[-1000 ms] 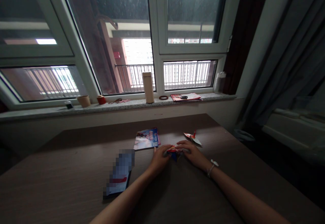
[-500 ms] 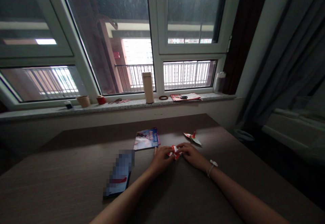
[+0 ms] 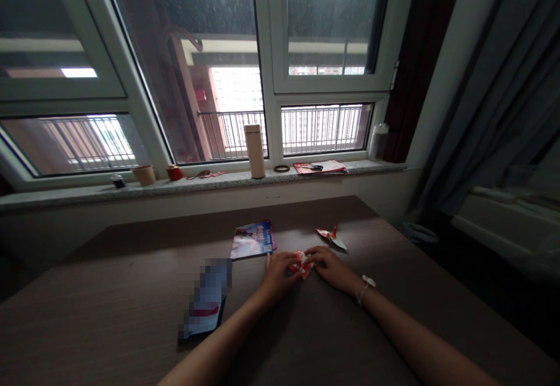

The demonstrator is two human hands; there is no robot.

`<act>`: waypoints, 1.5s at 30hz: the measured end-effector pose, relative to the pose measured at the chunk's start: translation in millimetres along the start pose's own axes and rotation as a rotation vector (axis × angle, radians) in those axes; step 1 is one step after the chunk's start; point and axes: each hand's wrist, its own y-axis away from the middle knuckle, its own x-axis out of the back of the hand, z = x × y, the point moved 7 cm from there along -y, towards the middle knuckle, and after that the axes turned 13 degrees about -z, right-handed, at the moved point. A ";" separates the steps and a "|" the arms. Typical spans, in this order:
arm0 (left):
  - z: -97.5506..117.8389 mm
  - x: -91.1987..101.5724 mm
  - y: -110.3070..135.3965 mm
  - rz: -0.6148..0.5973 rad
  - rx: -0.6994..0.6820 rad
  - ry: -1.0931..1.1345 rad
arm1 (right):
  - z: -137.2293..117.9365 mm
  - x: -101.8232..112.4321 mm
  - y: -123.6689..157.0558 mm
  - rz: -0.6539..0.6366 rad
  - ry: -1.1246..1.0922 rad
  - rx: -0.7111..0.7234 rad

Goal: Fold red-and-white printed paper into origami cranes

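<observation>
A small folded piece of red and white paper (image 3: pixel 301 265) lies on the brown table between my two hands. My left hand (image 3: pixel 280 275) grips its left side, fingers on top and thumb at the near edge. At the right edge, the fingers of my right hand (image 3: pixel 328 265) are bent and pressed onto the paper; a white bracelet is on that wrist. Just beyond my right hand rests a folded paper crane (image 3: pixel 333 237) in red and pale green. Parts of the paper are hidden under my fingers.
A blue and pink booklet (image 3: pixel 252 239) lies beyond my left hand. A phone (image 3: pixel 205 301), its screen partly pixelated, is left of my left forearm. The windowsill holds a beige flask (image 3: pixel 255 151), a paper cup (image 3: pixel 144 175), a red spool (image 3: pixel 174 172), and scissors (image 3: pixel 315 167) on paper sheets.
The folded paper shows a little more of its surface between my hands, its near corner slightly lower and further right. My hands have barely shifted.
</observation>
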 end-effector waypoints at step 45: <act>-1.7 -2.6 -1.2 -0.013 0.012 -0.022 | 1.2 2.8 0.0 0.015 -0.014 -0.012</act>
